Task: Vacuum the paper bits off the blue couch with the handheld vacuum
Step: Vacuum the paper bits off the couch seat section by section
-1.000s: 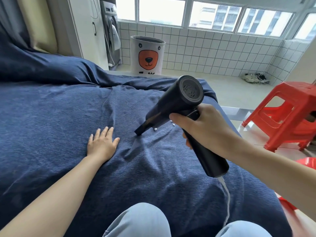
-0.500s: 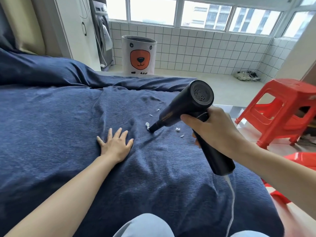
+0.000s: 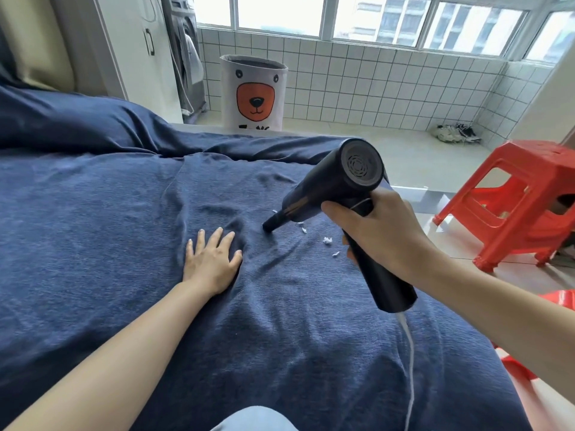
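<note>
Left hand point(image 3: 211, 262) spread flat, pinning blue couch point(image 3: 93, 244) cover taut — right hand point(image 3: 382, 241) wrapped around handheld vacuum point(image 3: 336, 188), nozzle angled at paper bits point(image 3: 326, 241).

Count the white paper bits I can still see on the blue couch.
4 paper bits: one by the vacuum barrel, one right of the nozzle, one further right, one nearest the right hand. The vacuum may hide others.
</note>
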A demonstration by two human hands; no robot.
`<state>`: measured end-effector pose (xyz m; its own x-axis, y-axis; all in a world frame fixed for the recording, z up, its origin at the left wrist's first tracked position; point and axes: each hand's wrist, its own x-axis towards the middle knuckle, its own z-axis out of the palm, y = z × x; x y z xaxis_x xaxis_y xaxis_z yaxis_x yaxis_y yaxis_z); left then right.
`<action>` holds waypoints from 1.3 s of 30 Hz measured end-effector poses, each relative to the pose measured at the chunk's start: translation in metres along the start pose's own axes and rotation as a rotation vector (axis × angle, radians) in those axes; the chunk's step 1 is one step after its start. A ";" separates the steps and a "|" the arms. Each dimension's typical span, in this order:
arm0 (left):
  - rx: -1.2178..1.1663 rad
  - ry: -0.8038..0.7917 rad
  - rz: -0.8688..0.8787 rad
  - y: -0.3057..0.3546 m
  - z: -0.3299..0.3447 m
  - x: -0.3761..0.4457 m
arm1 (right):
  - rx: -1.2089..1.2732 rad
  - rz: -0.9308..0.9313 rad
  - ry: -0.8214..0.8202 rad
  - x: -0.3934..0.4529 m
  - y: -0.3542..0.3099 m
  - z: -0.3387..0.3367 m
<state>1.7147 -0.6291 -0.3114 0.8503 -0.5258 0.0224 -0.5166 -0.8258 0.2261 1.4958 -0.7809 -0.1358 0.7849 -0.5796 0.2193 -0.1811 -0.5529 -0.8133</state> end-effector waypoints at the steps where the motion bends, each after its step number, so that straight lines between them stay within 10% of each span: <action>1: 0.001 -0.002 0.000 0.000 0.000 0.001 | 0.000 0.002 0.003 0.003 0.000 0.000; 39: -0.021 0.001 -0.030 0.012 0.004 0.042 | -0.054 0.021 0.180 0.077 0.024 -0.007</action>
<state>1.7438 -0.6615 -0.3112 0.8656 -0.5006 0.0161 -0.4885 -0.8368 0.2472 1.5474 -0.8430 -0.1343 0.6625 -0.6864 0.2999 -0.2317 -0.5685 -0.7894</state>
